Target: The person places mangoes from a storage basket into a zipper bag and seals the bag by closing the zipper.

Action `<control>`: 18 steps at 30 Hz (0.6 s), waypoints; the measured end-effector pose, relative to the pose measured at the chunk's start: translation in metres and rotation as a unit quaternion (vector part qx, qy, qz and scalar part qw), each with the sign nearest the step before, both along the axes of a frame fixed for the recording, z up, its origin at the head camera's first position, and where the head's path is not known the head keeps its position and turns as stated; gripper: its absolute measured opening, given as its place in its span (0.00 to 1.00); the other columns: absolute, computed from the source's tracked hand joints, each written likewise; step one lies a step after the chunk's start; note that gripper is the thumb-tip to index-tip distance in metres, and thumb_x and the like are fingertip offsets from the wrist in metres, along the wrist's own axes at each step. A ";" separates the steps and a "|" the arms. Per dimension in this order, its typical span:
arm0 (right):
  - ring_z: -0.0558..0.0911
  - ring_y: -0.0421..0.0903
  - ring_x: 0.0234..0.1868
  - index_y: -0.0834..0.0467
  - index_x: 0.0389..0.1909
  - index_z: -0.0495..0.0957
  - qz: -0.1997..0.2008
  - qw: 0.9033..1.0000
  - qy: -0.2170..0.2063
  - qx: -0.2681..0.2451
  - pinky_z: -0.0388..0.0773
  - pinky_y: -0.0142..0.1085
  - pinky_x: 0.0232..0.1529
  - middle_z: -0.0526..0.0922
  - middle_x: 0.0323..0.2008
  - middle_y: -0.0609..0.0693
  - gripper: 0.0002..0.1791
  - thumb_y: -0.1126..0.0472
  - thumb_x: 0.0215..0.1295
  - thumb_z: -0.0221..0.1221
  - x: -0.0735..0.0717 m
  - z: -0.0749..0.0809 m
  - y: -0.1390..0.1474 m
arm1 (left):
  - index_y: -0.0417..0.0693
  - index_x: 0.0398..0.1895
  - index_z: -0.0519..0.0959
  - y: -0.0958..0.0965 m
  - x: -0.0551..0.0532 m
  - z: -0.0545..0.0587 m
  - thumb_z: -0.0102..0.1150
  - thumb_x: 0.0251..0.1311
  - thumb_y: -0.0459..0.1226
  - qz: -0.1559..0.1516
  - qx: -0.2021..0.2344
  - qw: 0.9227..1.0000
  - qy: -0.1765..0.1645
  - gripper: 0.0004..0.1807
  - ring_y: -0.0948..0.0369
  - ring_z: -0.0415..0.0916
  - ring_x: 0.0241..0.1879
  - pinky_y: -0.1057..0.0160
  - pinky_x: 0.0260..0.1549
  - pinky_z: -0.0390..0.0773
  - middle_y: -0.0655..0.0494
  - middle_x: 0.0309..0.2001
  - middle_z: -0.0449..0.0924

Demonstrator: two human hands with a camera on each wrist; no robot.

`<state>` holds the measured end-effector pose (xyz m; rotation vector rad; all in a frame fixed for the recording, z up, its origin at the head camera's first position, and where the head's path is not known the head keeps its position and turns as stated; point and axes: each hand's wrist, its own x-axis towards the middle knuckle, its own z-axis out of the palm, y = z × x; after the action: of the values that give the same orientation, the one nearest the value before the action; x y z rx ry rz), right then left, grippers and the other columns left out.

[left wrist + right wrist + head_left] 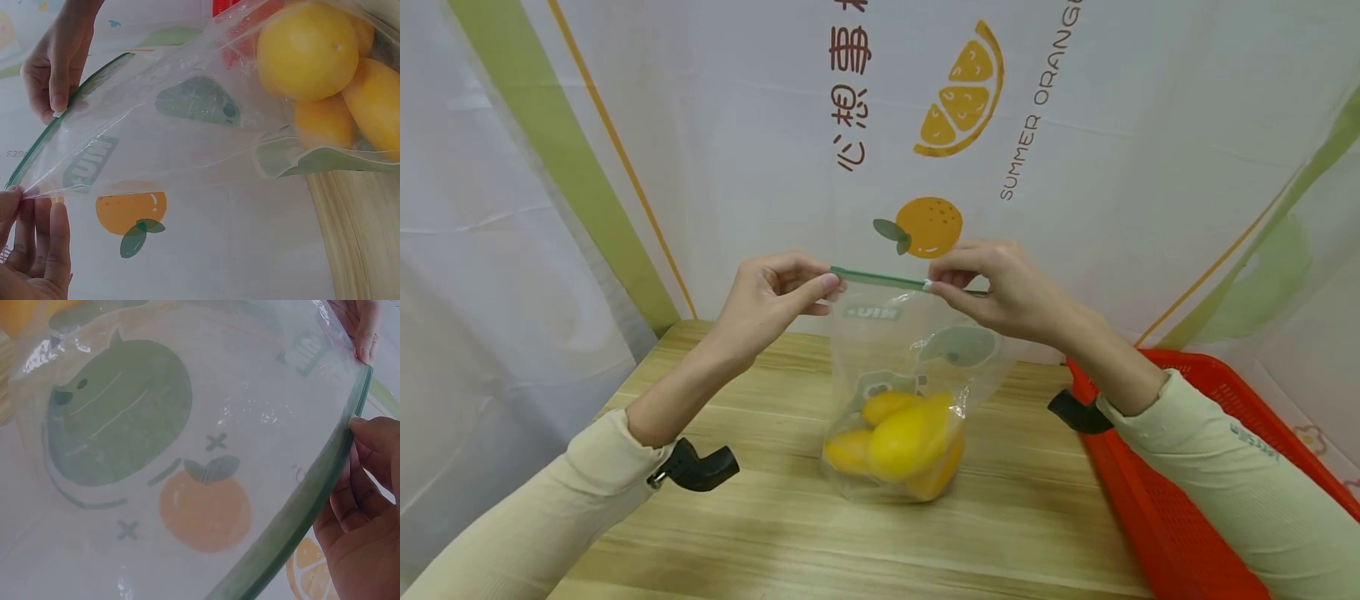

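A clear zip bag (876, 346) with a green zip strip (880, 278) along its top hangs upright between both hands in the head view. Several yellow and orange fruits (910, 442) lie in its bottom, close over the wooden table. The left hand (778, 292) pinches the bag's top left corner between thumb and forefinger, its other fingers loose behind. Farther right along the strip, the right hand (996, 279) pinches the small white slider (59, 114) with thumb and curled fingers. Green and orange printed pictures (122, 412) show on the film in the right wrist view.
A red plastic basket (1120, 467) stands at the right of the wooden table (760, 533), under the right forearm. Behind the table hangs a white cloth (737, 167) printed with oranges and lettering. Black wrist mounts (703, 468) jut from the sleeves.
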<state>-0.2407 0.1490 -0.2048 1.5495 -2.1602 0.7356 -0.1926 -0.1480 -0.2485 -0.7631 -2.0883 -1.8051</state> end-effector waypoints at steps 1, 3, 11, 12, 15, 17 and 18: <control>0.79 0.39 0.34 0.63 0.38 0.85 0.001 1.000 0.000 -0.001 0.82 0.32 0.37 0.83 0.33 0.46 0.07 0.75 0.61 0.68 0.000 0.000 0.000 | 0.31 0.44 0.83 0.000 0.000 0.000 0.62 0.70 0.29 0.000 0.001 1.000 0.000 0.07 0.53 0.85 0.41 0.55 0.41 0.87 0.45 0.40 0.86; 0.79 0.39 0.34 0.63 0.37 0.85 0.000 1.000 0.000 0.000 0.81 0.32 0.37 0.83 0.32 0.46 0.07 0.75 0.61 0.68 0.000 0.001 0.001 | 0.31 0.44 0.83 0.000 0.000 0.001 0.61 0.70 0.29 0.001 0.003 1.000 -0.002 0.07 0.53 0.85 0.41 0.55 0.41 0.87 0.45 0.40 0.86; 0.78 0.39 0.34 0.61 0.36 0.84 -0.004 1.000 0.000 0.000 0.80 0.31 0.36 0.81 0.32 0.45 0.08 0.75 0.60 0.69 0.000 0.000 0.005 | 0.31 0.43 0.83 0.001 0.000 0.002 0.61 0.70 0.29 0.000 0.005 1.000 -0.008 0.07 0.52 0.85 0.41 0.55 0.41 0.87 0.45 0.40 0.86; 0.78 0.39 0.34 0.60 0.36 0.84 -0.006 1.000 0.001 0.001 0.80 0.31 0.36 0.81 0.32 0.45 0.08 0.74 0.60 0.69 0.000 0.000 0.006 | 0.31 0.43 0.83 0.001 0.000 0.002 0.61 0.70 0.29 0.000 0.006 1.000 -0.008 0.07 0.52 0.85 0.41 0.55 0.41 0.87 0.45 0.40 0.86; 0.78 0.39 0.34 0.61 0.36 0.84 -0.009 1.000 -0.001 0.006 0.80 0.31 0.36 0.81 0.32 0.44 0.07 0.74 0.60 0.69 0.001 0.000 0.008 | 0.31 0.43 0.83 0.001 0.000 0.001 0.61 0.70 0.29 -0.001 0.008 1.000 -0.010 0.06 0.52 0.85 0.41 0.55 0.41 0.87 0.45 0.40 0.86; 0.78 0.39 0.34 0.61 0.36 0.84 -0.011 1.000 -0.002 0.009 0.80 0.31 0.36 0.81 0.32 0.44 0.07 0.73 0.60 0.69 0.001 0.000 0.009 | 0.31 0.43 0.83 0.000 -0.001 0.001 0.61 0.70 0.29 -0.002 0.008 1.000 -0.010 0.06 0.54 0.85 0.41 0.55 0.41 0.87 0.45 0.40 0.86; 0.78 0.39 0.34 0.61 0.36 0.84 -0.012 1.000 -0.002 0.010 0.80 0.31 0.36 0.81 0.32 0.44 0.06 0.73 0.61 0.69 0.001 0.000 0.009 | 0.31 0.43 0.83 0.000 -0.001 0.001 0.61 0.70 0.29 -0.002 0.008 1.000 -0.010 0.07 0.54 0.85 0.41 0.55 0.41 0.87 0.45 0.40 0.86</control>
<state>-0.2396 0.1584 -0.2047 1.5313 -2.1914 0.7123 -0.1938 -0.1478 -0.2479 -0.7502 -2.0842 -1.8363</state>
